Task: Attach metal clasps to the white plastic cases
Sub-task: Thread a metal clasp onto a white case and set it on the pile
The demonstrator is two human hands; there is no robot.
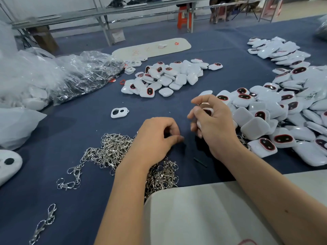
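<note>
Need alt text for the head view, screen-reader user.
A person's right hand holds a white plastic case above a blue table, while the left hand, fingers curled, rests by a pile of metal clasps. Heaps of white cases lie to the right.

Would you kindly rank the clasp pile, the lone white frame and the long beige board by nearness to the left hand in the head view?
From the left hand:
1. Clasp pile, under its wrist.
2. Lone white frame, ahead-left.
3. Long beige board, far across the table.
</note>
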